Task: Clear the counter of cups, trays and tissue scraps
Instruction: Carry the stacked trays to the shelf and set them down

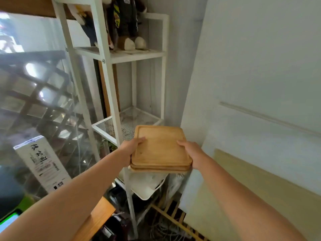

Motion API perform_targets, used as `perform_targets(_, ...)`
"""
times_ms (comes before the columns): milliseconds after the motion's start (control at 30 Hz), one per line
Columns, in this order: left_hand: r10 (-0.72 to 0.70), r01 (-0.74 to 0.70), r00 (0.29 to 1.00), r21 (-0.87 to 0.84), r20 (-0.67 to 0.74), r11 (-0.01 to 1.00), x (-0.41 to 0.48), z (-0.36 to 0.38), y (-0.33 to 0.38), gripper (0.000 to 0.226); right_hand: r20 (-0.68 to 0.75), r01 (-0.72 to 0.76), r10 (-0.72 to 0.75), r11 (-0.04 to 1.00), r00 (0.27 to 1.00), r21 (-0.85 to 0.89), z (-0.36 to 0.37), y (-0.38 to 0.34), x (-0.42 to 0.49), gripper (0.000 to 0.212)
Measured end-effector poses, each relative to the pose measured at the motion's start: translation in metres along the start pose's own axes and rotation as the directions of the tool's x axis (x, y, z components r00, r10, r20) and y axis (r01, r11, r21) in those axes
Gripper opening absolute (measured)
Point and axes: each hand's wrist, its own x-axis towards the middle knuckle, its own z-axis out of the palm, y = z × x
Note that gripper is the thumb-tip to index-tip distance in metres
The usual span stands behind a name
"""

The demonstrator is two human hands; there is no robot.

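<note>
A stack of square wooden trays (160,147) is held level in the air in front of a white metal shelf unit (111,87). My left hand (132,146) grips the stack's left edge, thumb on top. My right hand (190,152) grips the right edge the same way. The trays hover just in front of and slightly above the shelf's mesh middle level (112,126). No cups or tissue scraps are in view.
Plush toys (128,23) stand on the upper shelf. A white box with printed text (42,162) leans at the left by a glass pane. A white bag (147,185) and cables lie below the trays. Pale boards (251,119) lean at the right. A wooden counter corner (100,216) is near.
</note>
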Motion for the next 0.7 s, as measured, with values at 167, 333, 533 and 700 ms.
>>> perform_targets(167, 0.016, -0.036, 0.986, -0.115, -0.165, 0.993, 0.046, 0.017, 0.037, 0.036, 0.122, 0.012, -0.001, 0.996, 0.993, -0.090, 0.009, -0.058, 0.085, 0.071)
perform_targets(333, 0.007, -0.058, 0.968, -0.198, -0.249, 0.979, 0.086, 0.024, 0.072, 0.044, 0.250, 0.041, 0.012, 0.978, 0.968, -0.205, 0.028, -0.109, 0.157, 0.073)
perform_targets(533, -0.079, -0.037, 0.917, -0.281, -0.391, 0.959, 0.123, 0.018, 0.088, 0.047, 0.385, 0.099, 0.033, 0.943, 0.922, -0.319, 0.069, -0.141, 0.228, 0.067)
perform_targets(700, -0.154, -0.023, 0.822, -0.302, -0.548, 0.953, 0.142, 0.008, 0.093, 0.058, 0.495, 0.067, 0.158, 0.912, 0.854, -0.406, 0.115, -0.143, 0.266, 0.057)
